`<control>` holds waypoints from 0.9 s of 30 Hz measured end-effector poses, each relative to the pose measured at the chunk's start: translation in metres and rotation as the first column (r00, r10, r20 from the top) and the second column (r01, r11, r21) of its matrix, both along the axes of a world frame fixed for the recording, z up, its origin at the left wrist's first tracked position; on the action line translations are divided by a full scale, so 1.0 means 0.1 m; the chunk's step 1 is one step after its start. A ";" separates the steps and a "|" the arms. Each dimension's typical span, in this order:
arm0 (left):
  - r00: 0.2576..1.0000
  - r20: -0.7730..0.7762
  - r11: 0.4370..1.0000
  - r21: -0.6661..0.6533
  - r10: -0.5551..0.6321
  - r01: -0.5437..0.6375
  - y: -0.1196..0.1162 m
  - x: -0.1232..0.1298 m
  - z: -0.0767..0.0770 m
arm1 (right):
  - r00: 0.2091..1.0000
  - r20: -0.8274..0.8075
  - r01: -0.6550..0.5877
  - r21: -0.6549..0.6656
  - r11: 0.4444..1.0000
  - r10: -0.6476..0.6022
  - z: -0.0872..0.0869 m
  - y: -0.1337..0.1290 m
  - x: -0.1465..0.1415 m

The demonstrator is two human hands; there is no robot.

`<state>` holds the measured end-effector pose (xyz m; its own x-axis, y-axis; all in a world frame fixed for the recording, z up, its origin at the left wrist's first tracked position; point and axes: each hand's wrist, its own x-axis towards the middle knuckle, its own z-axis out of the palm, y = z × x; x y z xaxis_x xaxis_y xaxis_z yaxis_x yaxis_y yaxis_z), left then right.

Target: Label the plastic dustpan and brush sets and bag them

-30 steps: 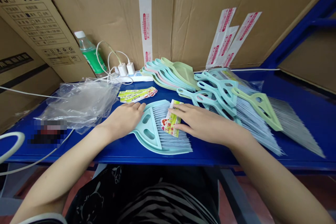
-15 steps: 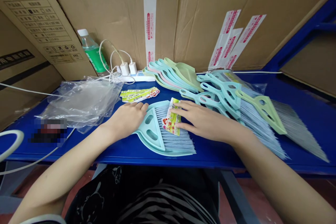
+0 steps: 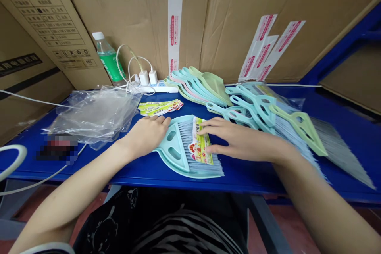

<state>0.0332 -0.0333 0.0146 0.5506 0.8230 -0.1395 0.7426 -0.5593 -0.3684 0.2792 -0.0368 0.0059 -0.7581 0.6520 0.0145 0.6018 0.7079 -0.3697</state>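
My left hand (image 3: 149, 133) is closed around the handle end of a light-blue hand brush (image 3: 176, 147), which lies in a matching dustpan (image 3: 190, 174). Their handles are hidden under my fingers. Across the brush's grey-blue bristles rests a yellow-green printed label card (image 3: 203, 145) with a red cartoon picture. Fingers apart, my right hand (image 3: 235, 137) touches the right side of this card with its fingertips. Behind the dustpan a small fanned pile of similar label cards (image 3: 160, 107) lies on the blue table.
Nested dustpans (image 3: 208, 87) in green, blue and pink stand at the back. Several blue brushes (image 3: 257, 107) and a green brush (image 3: 300, 127) lie to the right. Clear plastic bags (image 3: 95, 115), a bottle (image 3: 111, 61) and a power strip (image 3: 157, 88) with cables are on the left.
The label card has shifted slightly right and toward me over the bristles, with my right hand moving along. My left hand keeps its grip on the handle end.
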 end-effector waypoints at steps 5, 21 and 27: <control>1.000 0.006 1.000 -0.012 -0.011 0.011 0.01 -0.01 -0.01 | 0.997 -0.012 0.079 0.019 0.997 -0.079 -0.02 -0.02 -0.11; 0.998 0.032 0.998 0.004 0.061 -0.062 0.05 0.02 0.01 | 0.999 -0.027 0.021 0.025 0.999 -0.020 -0.02 -0.05 -0.12; 0.995 0.058 0.997 -0.010 0.077 -0.077 0.07 0.02 0.01 | 1.000 -0.022 0.017 0.077 0.997 -0.016 -0.05 -0.05 -0.16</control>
